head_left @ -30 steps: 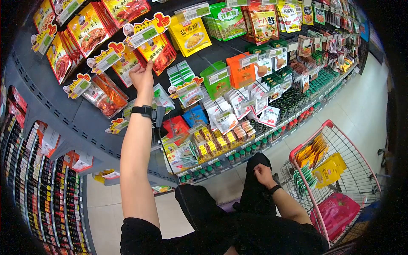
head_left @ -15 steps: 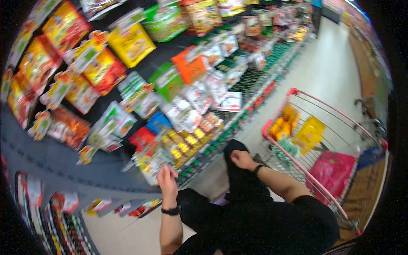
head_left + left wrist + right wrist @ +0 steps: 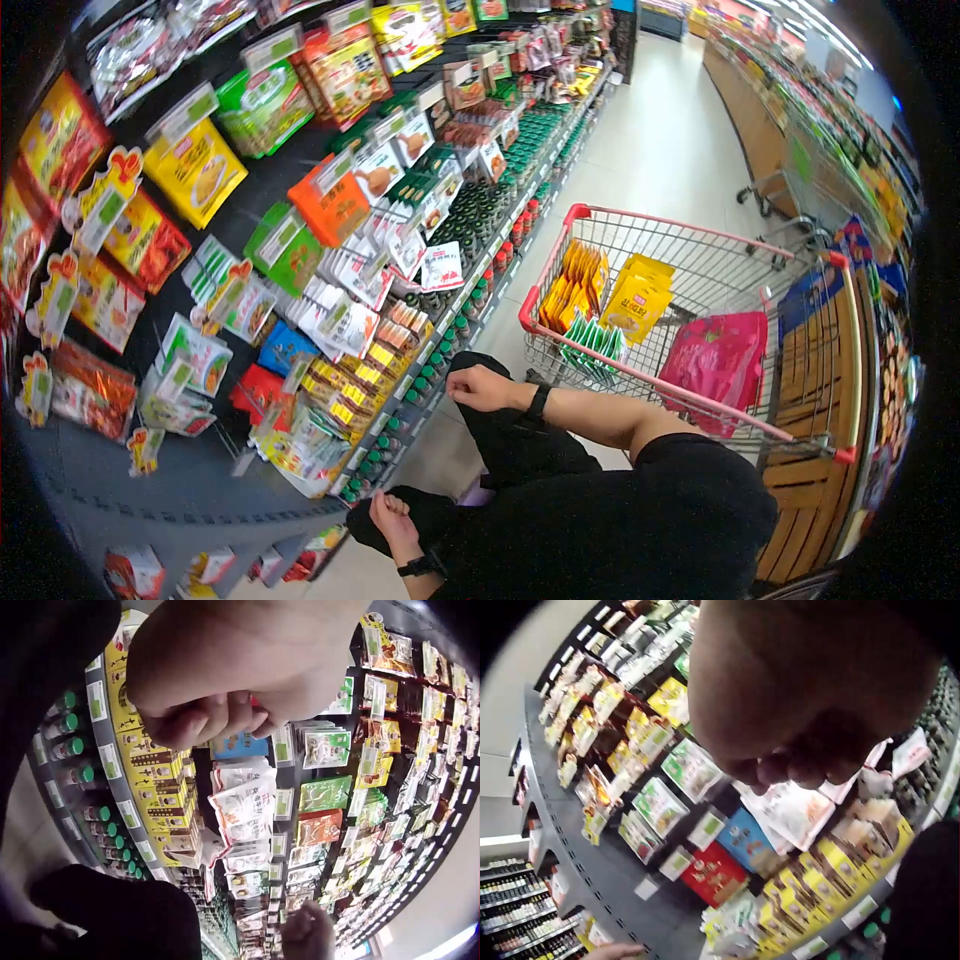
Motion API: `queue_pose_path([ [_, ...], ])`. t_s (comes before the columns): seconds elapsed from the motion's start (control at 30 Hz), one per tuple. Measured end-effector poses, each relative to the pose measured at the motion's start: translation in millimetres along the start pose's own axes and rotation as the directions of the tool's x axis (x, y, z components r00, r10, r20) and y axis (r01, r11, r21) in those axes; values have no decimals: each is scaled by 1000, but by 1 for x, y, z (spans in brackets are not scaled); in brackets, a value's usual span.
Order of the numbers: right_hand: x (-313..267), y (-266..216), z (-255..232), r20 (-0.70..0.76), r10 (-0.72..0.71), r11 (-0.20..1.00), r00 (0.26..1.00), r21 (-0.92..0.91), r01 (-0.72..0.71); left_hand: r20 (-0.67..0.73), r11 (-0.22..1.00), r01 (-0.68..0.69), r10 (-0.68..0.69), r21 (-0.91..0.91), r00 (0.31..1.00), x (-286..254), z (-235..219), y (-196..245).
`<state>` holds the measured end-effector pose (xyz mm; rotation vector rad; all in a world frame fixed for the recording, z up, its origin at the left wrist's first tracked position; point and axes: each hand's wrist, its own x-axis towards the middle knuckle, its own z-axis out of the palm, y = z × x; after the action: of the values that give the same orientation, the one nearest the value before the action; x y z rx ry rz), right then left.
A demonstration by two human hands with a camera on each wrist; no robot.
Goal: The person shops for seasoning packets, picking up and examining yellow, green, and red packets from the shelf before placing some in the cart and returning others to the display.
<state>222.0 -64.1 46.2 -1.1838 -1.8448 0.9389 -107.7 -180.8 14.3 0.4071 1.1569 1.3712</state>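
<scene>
Low in the head view, the left hand (image 3: 392,520) is beside the shelf's near end, its fingers loosely curled with nothing in them. The right hand (image 3: 482,388) lies over the dark-clothed knee, also loosely curled and empty. Small yellow boxes (image 3: 355,385) and white packets (image 3: 340,320) stand on the shelf beyond both hands. In the left wrist view, the left hand (image 3: 240,667) has bent fingers before a blue packet (image 3: 240,745). The right wrist view has the right hand (image 3: 802,690) above white packets (image 3: 799,814), with no contact visible.
At the right stands a wire cart with a red rim (image 3: 690,230), holding orange packets (image 3: 577,285), yellow packets (image 3: 640,298), green-and-white packets (image 3: 595,345) and a pink bag (image 3: 715,360). Hanging seasoning packets (image 3: 195,172) fill the shelf at left. Green-capped jars (image 3: 427,372) line its lower edge.
The left hand has left the hanging red-and-yellow packet and come down and back towards the body. The view has swung right, bringing more of the aisle and cart in. The right hand stays near the knee.
</scene>
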Motion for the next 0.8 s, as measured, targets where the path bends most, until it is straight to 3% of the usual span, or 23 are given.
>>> queue_pose_path([
  [0.07, 9, -36, -28, -5, -92, 995, 996, -25, 92, 25, 1000, 21, -21, -8, 999, 9, -3, 0],
  [0.13, 13, -62, -53, -211, -158, 987, 965, 10, 163, 75, 999, 43, -44, 12, 996, 13, 5, -1],
  [0.2, 23, -60, -82, -329, -277, 961, 903, -99, 258, 136, 996, 72, -78, 47, 988, 13, 22, 1],
  [0.23, 21, -70, -102, -315, -179, 984, 932, -36, 177, 174, 993, 83, -97, 85, 980, 14, 29, 0],
  [0.3, 21, -77, -147, -360, -253, 963, 898, -184, 198, 234, 982, 100, -137, 163, 962, 17, 40, -2],
  [0.4, 11, -61, -216, -468, -120, 982, 876, -185, 36, 335, 963, 10, -103, 268, 937, 19, 52, -7],
  [0.43, 4, -46, -240, -533, -149, 952, 833, -306, -26, 323, 962, 5, -96, 274, 941, 16, 58, -7],
  [0.47, -9, -49, -264, -525, -21, 951, 851, -274, -146, 322, 960, 6, -99, 278, 942, 14, 59, -9],
  [0.5, -20, -11, -290, -555, 63, 896, 829, -334, -292, 320, 960, 8, -101, 280, 942, 13, 60, -11],
  [0.53, -38, -2, -302, -610, 63, 912, 790, -286, -293, 316, 960, 8, -100, 280, 943, 11, 58, -13],
  [0.57, -63, 57, -322, -686, 110, 855, 719, -304, -421, 325, 963, 21, -111, 268, 939, 11, 55, -17],
  [0.6, -93, 93, -339, -682, 254, 733, 686, -327, -596, 332, 966, 33, -120, 257, 936, 12, 49, -20],
  [0.63, -128, 123, -346, -670, 335, 667, 663, -328, -669, 339, 969, 44, -128, 245, 932, 12, 44, -22],
  [0.67, -168, 157, -352, -589, 354, 594, 727, -459, -661, 311, 965, 56, -136, 255, 941, 10, 39, -21],
  [0.7, -198, 169, -347, -682, 499, 473, 535, -302, -827, 284, 963, 66, -142, 262, 948, 9, 36, -20],
  [0.73, -250, 261, -355, -721, 352, 597, 597, -319, -736, 257, 961, 74, -145, 267, 955, 9, 34, -19],
  [0.77, -266, 232, -337, -720, 425, 464, 548, -346, -815, 232, 964, 77, -138, 255, 963, 10, 29, -18],
  [0.8, -278, 225, -317, -783, 468, 573, 410, -85, -815, 207, 965, 81, -134, 248, 969, 12, 22, -18],
])
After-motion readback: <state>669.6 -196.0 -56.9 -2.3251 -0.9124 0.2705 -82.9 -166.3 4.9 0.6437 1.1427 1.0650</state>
